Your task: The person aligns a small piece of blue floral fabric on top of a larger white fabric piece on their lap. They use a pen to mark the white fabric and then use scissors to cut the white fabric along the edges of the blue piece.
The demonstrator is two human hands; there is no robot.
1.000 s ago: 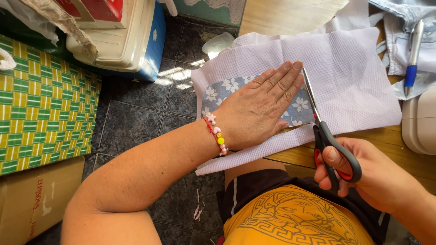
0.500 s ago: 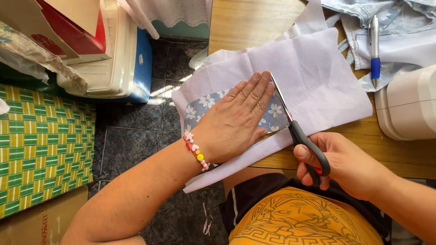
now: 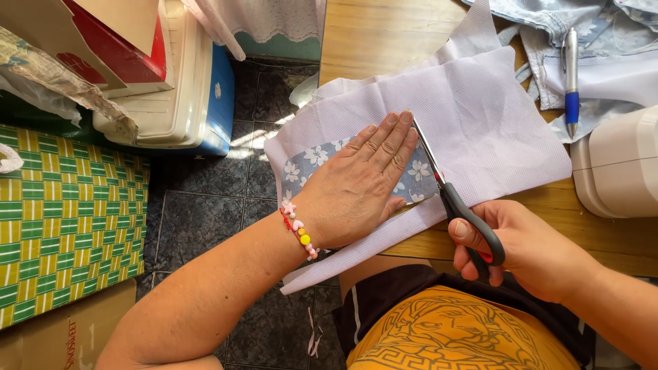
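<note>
Left hand [image 3: 360, 188] spread flat, fingers together, pressing down on pale lilac fabric [image 3: 480, 123] and blue floral cloth [image 3: 308, 164] beneath it. Right hand [image 3: 528, 250] closed around dark handles of scissors [image 3: 452, 199], thumb through one loop, blades running along left fingertips into fabric. Fabric creased, lying on wooden desk [image 3: 384, 34], one corner hanging over its edge.

Pen [image 3: 571, 72], silver with blue grip, upper right, lying on pale blue floral cloth [image 3: 603, 27] | white machine housing [image 3: 620, 164], right edge | cooler [image 3: 185, 89], white with blue side, upper left | red-and-white carton [image 3: 120, 48] on top of it | green-yellow woven mat [image 3: 65, 226], left | dark tiled floor [image 3: 212, 199], centre left | cardboard box [image 3: 62, 329], lower left
</note>
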